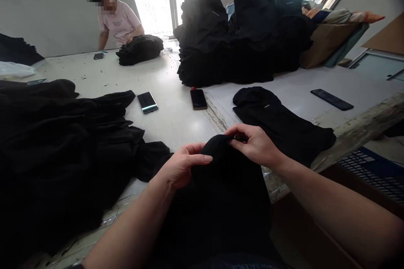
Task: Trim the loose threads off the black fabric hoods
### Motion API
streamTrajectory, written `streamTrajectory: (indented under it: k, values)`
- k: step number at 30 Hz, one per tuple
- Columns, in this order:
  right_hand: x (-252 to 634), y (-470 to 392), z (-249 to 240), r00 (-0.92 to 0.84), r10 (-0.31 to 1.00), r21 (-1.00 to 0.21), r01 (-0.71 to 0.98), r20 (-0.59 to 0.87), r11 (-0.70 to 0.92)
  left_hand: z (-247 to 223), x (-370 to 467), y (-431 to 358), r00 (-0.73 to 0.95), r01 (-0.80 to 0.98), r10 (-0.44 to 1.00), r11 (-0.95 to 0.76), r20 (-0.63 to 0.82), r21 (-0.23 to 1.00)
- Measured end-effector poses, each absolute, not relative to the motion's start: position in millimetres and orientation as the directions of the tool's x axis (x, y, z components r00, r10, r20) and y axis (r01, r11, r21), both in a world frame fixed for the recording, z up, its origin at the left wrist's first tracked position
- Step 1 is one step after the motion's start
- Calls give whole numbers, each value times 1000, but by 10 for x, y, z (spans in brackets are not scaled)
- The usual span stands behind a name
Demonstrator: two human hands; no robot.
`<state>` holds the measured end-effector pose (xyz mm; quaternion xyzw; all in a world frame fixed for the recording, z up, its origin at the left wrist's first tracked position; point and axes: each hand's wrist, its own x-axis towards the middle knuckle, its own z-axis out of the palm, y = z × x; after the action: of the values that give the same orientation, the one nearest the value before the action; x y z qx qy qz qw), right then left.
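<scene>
A black garment [227,185] hangs from both hands over the table's near edge. My left hand [186,162] grips its upper left part, thumb on top and the fingers partly hidden by cloth. With thumb and fingers pinched together, my right hand [252,143] holds the top edge of the same garment. To the left lies a large loose heap of black garments [63,147]. Just beyond my right hand, a folded black garment [277,122] with a small light label lies flat on the table.
Tall stacks of black garments [233,42] stand at the back. Three phones lie on the table [176,128]: one [147,102] left, one [198,99] central, one [332,99] right. A person [118,21] touches a black pile [140,49] across it. A blue crate [372,172] sits lower right.
</scene>
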<state>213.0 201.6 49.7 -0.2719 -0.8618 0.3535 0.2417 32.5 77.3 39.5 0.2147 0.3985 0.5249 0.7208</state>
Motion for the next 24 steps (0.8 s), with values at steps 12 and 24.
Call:
streamTrajectory:
  k: [12, 24]
  values:
    - [2195, 2049, 697, -808, 335, -512, 48, 485, 857, 449, 269, 747, 95, -559, 940, 322, -326, 764]
    - [2075, 2052, 868, -862, -54, -218, -187, 505, 958, 433, 327, 736, 185, -613, 921, 381, -343, 692]
